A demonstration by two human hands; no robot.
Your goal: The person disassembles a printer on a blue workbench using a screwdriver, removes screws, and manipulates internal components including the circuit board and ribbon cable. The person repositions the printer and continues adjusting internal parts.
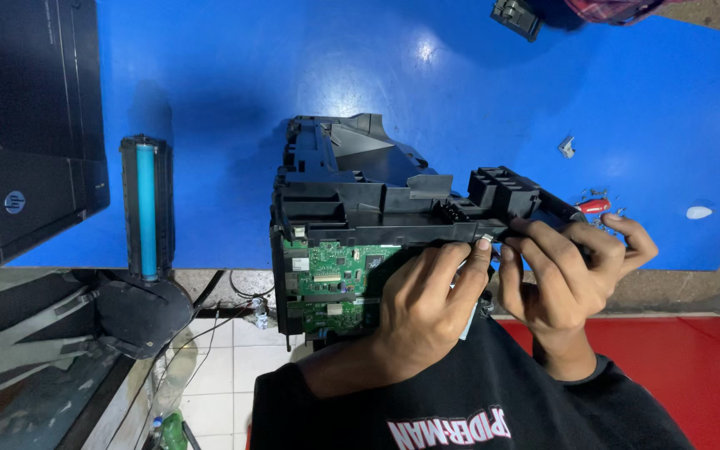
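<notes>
Gripping the near edge of a black printer frame (368, 196), both hands work at the same spot. Left hand (427, 300) lies over the green circuit board (331, 275) on the frame's near side, fingers curled, index tip pressed w/ a small pale bit at the frame's edge; can't tell what that bit is. Right hand (564, 267) sits just beside it, fingers bent & pinching the black plastic near the frame's right end, little finger sticking out free. Frame stands on the blue counter (427, 75), at its near edge, approx centre of view.

Left of it, well apart, a toner cartridge (148, 208) w/ a light blue roller stands on end at the counter edge. A black printer (27, 125) fills the far left. Behind the right hand, a red-handled tool (595, 205) lies on the counter w/ small metal bits nearby. Red floor (710, 367) shows bottom right, white tiles (210, 367) bottom left.
</notes>
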